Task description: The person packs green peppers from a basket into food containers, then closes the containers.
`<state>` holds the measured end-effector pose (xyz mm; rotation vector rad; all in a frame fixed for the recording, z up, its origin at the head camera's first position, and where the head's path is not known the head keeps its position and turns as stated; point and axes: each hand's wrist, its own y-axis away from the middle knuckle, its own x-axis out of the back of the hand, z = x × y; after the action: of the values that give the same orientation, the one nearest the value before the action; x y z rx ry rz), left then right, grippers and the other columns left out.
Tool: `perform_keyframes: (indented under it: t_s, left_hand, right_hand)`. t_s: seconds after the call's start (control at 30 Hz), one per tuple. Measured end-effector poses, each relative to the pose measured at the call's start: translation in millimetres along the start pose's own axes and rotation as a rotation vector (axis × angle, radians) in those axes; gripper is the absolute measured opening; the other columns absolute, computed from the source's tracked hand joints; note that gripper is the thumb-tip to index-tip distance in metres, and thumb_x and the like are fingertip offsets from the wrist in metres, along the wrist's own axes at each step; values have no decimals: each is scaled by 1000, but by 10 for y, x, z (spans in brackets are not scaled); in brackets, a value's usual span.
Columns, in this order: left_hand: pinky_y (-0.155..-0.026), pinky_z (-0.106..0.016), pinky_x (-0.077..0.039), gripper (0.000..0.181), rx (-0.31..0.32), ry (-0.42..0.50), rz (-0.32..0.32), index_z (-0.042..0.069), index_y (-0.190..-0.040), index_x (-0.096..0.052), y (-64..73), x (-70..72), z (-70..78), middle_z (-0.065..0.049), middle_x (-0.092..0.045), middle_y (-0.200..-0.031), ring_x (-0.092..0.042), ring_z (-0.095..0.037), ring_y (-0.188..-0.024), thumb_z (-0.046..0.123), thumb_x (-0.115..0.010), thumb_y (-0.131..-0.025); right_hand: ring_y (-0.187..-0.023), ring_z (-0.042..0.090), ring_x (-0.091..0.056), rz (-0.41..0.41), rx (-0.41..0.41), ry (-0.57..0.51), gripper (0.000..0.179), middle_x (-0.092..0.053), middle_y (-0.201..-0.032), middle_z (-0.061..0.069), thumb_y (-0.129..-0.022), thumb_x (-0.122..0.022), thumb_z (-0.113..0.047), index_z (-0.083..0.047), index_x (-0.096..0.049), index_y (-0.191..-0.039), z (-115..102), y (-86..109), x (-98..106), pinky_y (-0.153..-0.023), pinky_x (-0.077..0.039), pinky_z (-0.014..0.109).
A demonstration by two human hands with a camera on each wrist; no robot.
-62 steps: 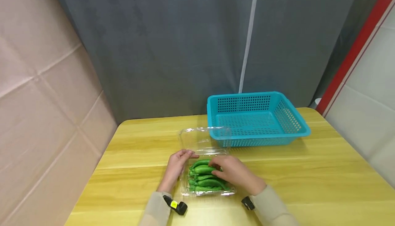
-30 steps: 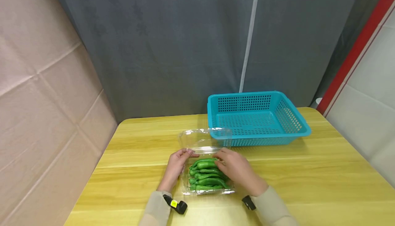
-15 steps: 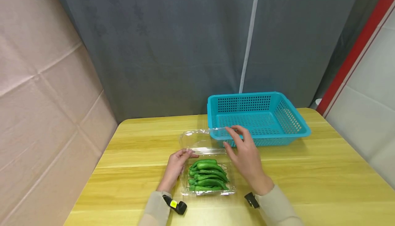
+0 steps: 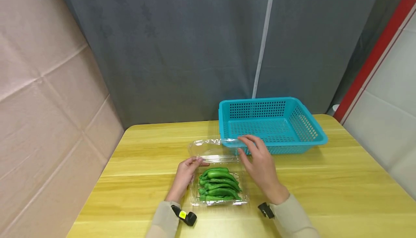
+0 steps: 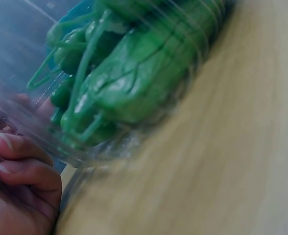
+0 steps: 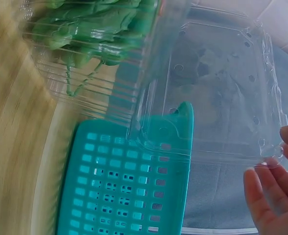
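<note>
A clear plastic clamshell box [image 4: 246,191] sits on the table with its lid [image 4: 214,147] raised at the back. Long green peppers [image 4: 221,185] lie side by side in it, stems to the left. My left hand [image 4: 185,174] grips the box by its left rear corner, near the hinge; in the left wrist view, curled fingers [image 5: 29,171] show at the plastic edge. With thumb and fingers my right hand [image 4: 260,164] holds the lid's right upper corner. The right wrist view shows those fingertips [image 6: 261,188] at the lid's rim.
A blue-green plastic basket [image 4: 276,145] with perforated walls stands behind and to the right of the box, partly seen through the lid. Behind the wooden table [image 4: 146,151] hangs a dark grey curtain [image 4: 175,57]. A pale wall covering [image 4: 55,122] borders the left side.
My right hand has left the peppers and moved up to the lid's right corner. The lid's top edge has since tipped slightly toward me. My left hand stays at the box's corner.
</note>
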<state>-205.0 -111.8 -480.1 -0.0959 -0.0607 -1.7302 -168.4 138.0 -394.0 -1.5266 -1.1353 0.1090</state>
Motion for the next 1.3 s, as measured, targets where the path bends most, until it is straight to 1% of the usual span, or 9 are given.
perform_keyframes:
  t_s: [0.17, 0.3, 0.53, 0.8, 0.9, 1.07, 1.1, 1.2, 1.3]
  left_hand:
    - [-29, -23, -25, 40, 6, -19, 29, 15, -105, -63, -49, 9, -89, -2, -67, -96, -28, -7, -33, 48, -54, -83]
    - [-30, -22, -25, 39, 13, 4, 9, 12, -107, -61, -3, 13, -17, -5, -67, -99, -29, -6, -34, 43, -54, -86]
    - [-31, -23, -26, 36, 2, 61, 26, 10, -112, -59, 110, 6, 141, -11, -66, -91, -31, -6, -36, 36, -56, -87]
    - [-32, -21, -29, 50, -13, 71, 36, 14, -123, -50, -4, 80, 4, -5, -62, -108, -34, -5, -40, 42, -60, -82]
    - [-32, -21, -29, 52, -12, 84, 50, 16, -125, -46, 21, 155, 138, -6, -61, -111, -35, -7, -41, 40, -62, -81]
    - [-34, -21, -29, 45, -14, 56, 72, 17, -122, -49, 184, 296, 372, -6, -58, -115, -39, -11, -42, 38, -60, -84]
    - [-34, -21, -29, 43, -25, 29, 87, 16, -120, -51, 207, 312, 371, -6, -58, -112, -39, -12, -43, 41, -58, -85]
    - [-35, -23, -29, 44, -27, -80, 169, 10, -99, -58, 261, 329, 327, -4, -58, -78, -35, -13, -41, 51, -52, -84]
    - [-36, -26, -27, 59, -11, -239, 221, 3, -76, -56, 362, 294, 358, -2, -40, -51, -29, -13, -39, 60, -46, -83]
  right_hand:
    - [-86, 14, -53, 23, 2, -51, 21, -58, -97, 4, -77, -68, -6, -5, -63, -97, -13, -7, 9, -63, -47, 20]
    - [-82, 13, -53, 47, 41, -73, 17, -58, -89, 1, -74, -71, -3, -5, -64, -89, -16, -6, 18, -64, -44, 13]
    - [-74, 14, -53, 21, 87, -81, 16, -60, -85, 0, -73, -72, -4, -5, -65, -88, 1, -23, 68, -59, -48, 23]
    - [-72, 12, -52, -55, 118, -52, 17, -59, -84, -3, -71, -74, -6, -9, -65, -86, -4, -45, 166, -62, -42, 14]
    - [-72, 11, -52, -75, 138, -65, 18, -60, -85, -4, -71, -74, -6, -10, -66, -86, 1, -32, 213, -62, -41, 12]
    - [-77, 10, -54, -118, 210, -86, 16, -60, -85, -6, -72, -73, -8, -11, -67, -86, 17, 10, 280, -65, -45, 15]
    - [-78, 10, -54, -126, 227, -85, 15, -60, -84, -6, -73, -73, -8, -11, -66, -86, 19, 24, 294, -66, -45, 16]
    - [-78, 9, -54, -154, 274, -76, 17, -60, -84, -6, -71, -73, -6, -11, -65, -86, 24, 74, 332, -66, -47, 18]
    - [-77, 8, -54, -195, 308, -62, 16, -59, -83, -7, -73, -72, -9, -13, -63, -85, 25, 130, 371, -65, -47, 17]
